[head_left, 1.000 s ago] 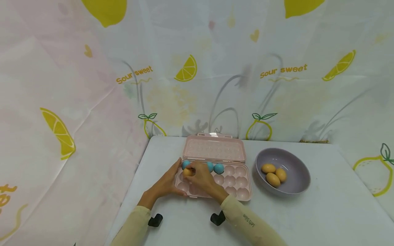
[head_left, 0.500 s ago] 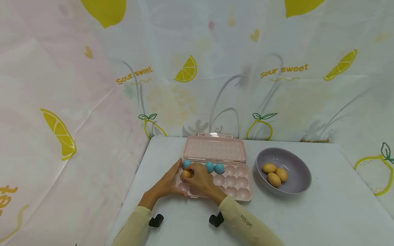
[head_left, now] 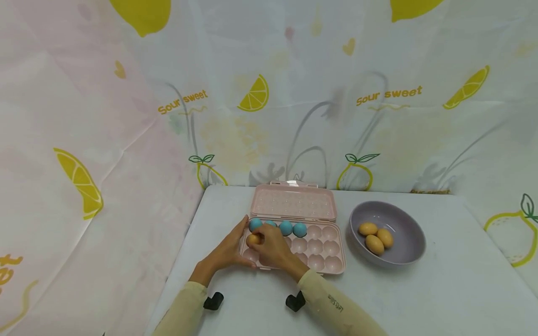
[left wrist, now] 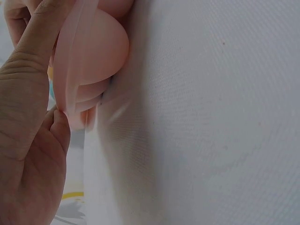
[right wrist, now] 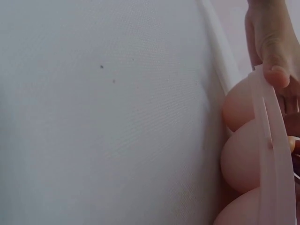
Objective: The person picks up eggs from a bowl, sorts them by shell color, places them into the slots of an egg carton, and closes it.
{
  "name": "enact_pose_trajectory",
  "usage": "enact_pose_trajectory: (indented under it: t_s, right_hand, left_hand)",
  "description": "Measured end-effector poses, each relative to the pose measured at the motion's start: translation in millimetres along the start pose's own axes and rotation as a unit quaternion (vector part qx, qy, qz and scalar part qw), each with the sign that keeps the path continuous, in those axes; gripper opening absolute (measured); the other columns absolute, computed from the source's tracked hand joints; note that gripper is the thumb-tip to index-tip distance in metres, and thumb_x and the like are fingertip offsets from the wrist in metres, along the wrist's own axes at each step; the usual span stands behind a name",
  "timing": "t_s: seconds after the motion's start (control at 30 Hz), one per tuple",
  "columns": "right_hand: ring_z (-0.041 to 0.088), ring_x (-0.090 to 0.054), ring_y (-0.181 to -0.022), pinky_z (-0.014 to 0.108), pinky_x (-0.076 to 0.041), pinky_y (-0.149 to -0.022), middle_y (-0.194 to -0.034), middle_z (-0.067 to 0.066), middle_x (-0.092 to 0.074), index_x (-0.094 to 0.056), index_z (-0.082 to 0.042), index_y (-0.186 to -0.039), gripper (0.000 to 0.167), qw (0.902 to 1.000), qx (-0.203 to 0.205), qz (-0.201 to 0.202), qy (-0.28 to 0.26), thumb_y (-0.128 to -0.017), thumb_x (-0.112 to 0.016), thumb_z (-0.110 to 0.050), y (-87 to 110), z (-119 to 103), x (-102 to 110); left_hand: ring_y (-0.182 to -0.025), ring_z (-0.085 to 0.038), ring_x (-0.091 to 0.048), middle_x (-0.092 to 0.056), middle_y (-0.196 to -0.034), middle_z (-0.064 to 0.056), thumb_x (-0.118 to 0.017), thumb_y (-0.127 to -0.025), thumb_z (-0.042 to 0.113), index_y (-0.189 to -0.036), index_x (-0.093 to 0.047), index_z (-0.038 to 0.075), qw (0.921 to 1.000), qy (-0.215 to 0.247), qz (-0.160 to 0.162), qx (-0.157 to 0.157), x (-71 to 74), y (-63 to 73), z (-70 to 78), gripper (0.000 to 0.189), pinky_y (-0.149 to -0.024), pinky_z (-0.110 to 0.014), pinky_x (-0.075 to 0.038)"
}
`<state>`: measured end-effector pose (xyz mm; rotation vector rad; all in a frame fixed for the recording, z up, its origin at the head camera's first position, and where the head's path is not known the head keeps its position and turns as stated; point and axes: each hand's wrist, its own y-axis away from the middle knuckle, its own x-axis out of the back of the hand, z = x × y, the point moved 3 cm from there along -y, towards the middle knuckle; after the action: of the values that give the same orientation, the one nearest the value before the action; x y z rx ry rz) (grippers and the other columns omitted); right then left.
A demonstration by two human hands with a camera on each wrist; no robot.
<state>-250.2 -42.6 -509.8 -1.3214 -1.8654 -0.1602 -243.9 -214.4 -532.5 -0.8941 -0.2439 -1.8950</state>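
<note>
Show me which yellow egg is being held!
The yellow egg pinched in the right hand, at the left end of the pink egg carton; the other three yellow eggs lie in the purple bowl.

The backdrop (head_left: 290,60) reads "Sour sweet" twice in orange, with further orange letters cut off at the left. The right sleeve (head_left: 342,309) bears small dark lettering, apparently "LetsSlim".

In the head view you get soft, fairly even light — with one small white glare at the far edge of the open pink plastic lid (head_left: 293,200) and a faint shadow under the round grey-purple bowl (head_left: 408,249). Your wrist views look dimmer and greyer; the left shows a soft-edged shadow across the white textured tabletop (left wrist: 225,117).
</note>
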Motion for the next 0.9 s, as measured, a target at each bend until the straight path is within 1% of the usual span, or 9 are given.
enact_pose_trajectory:
  t_s: [0.13,0.23,0.3,0.4,0.5,0.57,0.7,0.77,0.9]
  right_hand:
    - [0.008,-0.054,-0.082,0.018,-0.050,-0.067,-0.096,-0.003,-0.065,-0.071,-0.006,-0.107,0.031,0.9999,0.007,0.000,0.011,-0.085,-0.077,-0.026,1.6,-3,2]
    - [0.011,-0.058,-0.086,0.020,-0.052,-0.071,-0.099,0.000,-0.066,-0.071,-0.005,-0.109,0.033,0.9998,0.016,-0.001,0.010,-0.085,-0.077,-0.025,2.3,-5,7]
    - [0.015,-0.061,-0.090,0.023,-0.054,-0.075,-0.101,0.003,-0.067,-0.070,-0.003,-0.109,0.032,0.9998,0.020,0.001,0.003,-0.085,-0.077,-0.023,1.9,-5,11]
    - [0.020,-0.064,-0.096,0.028,-0.054,-0.082,-0.103,0.005,-0.068,-0.071,-0.002,-0.107,0.028,0.9997,0.022,0.004,-0.007,-0.085,-0.076,-0.019,0.5,-2,19]
    - [0.023,-0.065,-0.097,0.031,-0.055,-0.083,-0.102,0.007,-0.069,-0.071,0.000,-0.105,0.025,0.9996,0.023,0.003,-0.019,-0.084,-0.077,-0.014,-0.4,4,27]
    - [0.023,-0.066,-0.096,0.033,-0.056,-0.083,-0.101,0.009,-0.069,-0.071,0.000,-0.104,0.025,0.9995,0.022,0.004,-0.022,-0.083,-0.077,-0.012,0.5,7,34]
    - [0.027,-0.065,-0.087,0.036,-0.057,-0.076,-0.095,0.010,-0.069,-0.071,0.001,-0.101,0.023,0.9995,0.027,0.008,-0.015,-0.082,-0.078,-0.011,3.2,13,49]
    - [0.028,-0.064,-0.083,0.034,-0.055,-0.074,-0.092,0.010,-0.069,-0.072,0.000,-0.099,0.020,0.9995,0.030,0.012,-0.002,-0.082,-0.078,-0.010,4.7,17,56]
    - [0.027,-0.064,-0.083,0.031,-0.055,-0.074,-0.092,0.010,-0.069,-0.072,-0.001,-0.098,0.021,0.9995,0.013,0.014,0.024,-0.081,-0.079,-0.011,8.9,24,72]
  left_hand:
    - [-0.146,-0.026,-0.016,-0.018,-0.158,-0.022,-0.089,-0.058,0.054,-0.155,-0.003,0.000,0.9999,0.001,-0.001,0.012,-1.5,0.0,-0.3,0.140,-0.115,-0.045,-0.021]
    - [-0.146,-0.027,-0.016,-0.017,-0.159,-0.022,-0.089,-0.058,0.054,-0.155,-0.003,0.001,0.9999,-0.003,0.000,0.012,-1.7,-0.2,0.2,0.140,-0.115,-0.046,-0.021]
    - [-0.146,-0.027,-0.016,-0.018,-0.159,-0.021,-0.089,-0.058,0.054,-0.156,-0.003,0.001,0.9999,-0.004,0.000,0.015,-1.5,-0.2,0.1,0.140,-0.115,-0.047,-0.021]
    - [-0.147,-0.024,-0.015,-0.017,-0.160,-0.019,-0.089,-0.057,0.055,-0.156,-0.003,0.003,0.9996,-0.006,0.000,0.028,-0.7,0.4,-0.8,0.141,-0.116,-0.046,-0.020]
    - [-0.147,-0.023,-0.015,-0.017,-0.160,-0.017,-0.089,-0.055,0.056,-0.156,-0.004,0.003,0.9992,-0.010,0.001,0.040,0.5,0.0,-1.0,0.142,-0.116,-0.045,-0.020]
    - [-0.147,-0.023,-0.014,-0.016,-0.161,-0.016,-0.089,-0.055,0.057,-0.156,-0.004,0.004,0.9990,-0.010,-0.001,0.043,0.7,-0.2,-1.0,0.142,-0.116,-0.045,-0.020]
    - [-0.147,-0.025,-0.015,-0.018,-0.160,-0.016,-0.090,-0.055,0.055,-0.156,-0.005,0.003,0.9988,-0.007,-0.003,0.048,0.2,-0.7,-0.6,0.142,-0.116,-0.046,-0.020]
    - [-0.147,-0.025,-0.016,-0.019,-0.160,-0.015,-0.090,-0.054,0.056,-0.156,-0.005,0.003,0.9985,-0.009,-0.002,0.053,-0.4,-0.9,-0.2,0.142,-0.116,-0.047,-0.020]
    - [-0.147,-0.025,-0.015,-0.016,-0.161,-0.012,-0.090,-0.054,0.057,-0.156,-0.007,0.003,0.9975,-0.017,-0.006,0.068,-2.3,-1.6,1.9,0.142,-0.115,-0.045,-0.020]
